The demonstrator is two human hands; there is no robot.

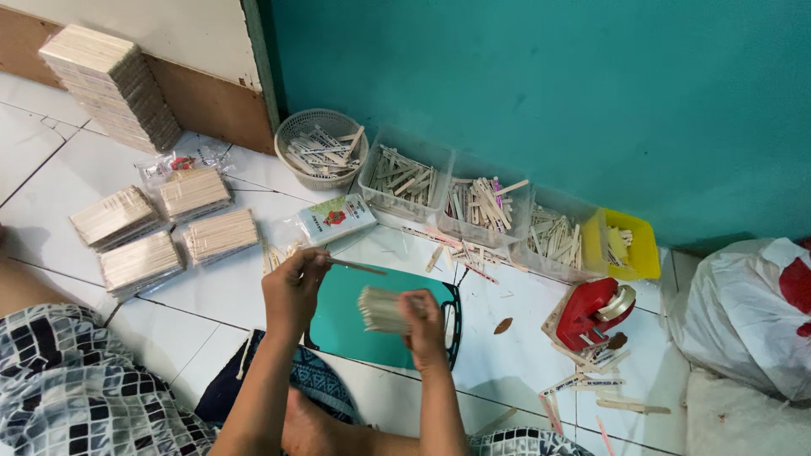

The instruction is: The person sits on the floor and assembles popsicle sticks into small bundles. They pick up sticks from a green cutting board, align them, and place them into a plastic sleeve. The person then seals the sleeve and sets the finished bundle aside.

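My right hand [422, 325] grips a thick bundle of flat wooden sticks [382, 309], held sideways above a teal tray [355, 325] on the floor. Just to its left, my left hand [294, 287] pinches a single thin stick [356, 267] that points right, toward the top of the bundle. The two hands are a short gap apart. Both forearms reach up from the bottom of the view, over my folded leg and foot.
Wrapped stick packs [165, 228] lie on white tiles at left, a tall stack [114, 84] by the wall. A round basket [321, 148], clear bins [404, 177] and a yellow bin [629, 245] line the teal wall. A red tape dispenser [596, 311] and white bag [748, 312] sit right.
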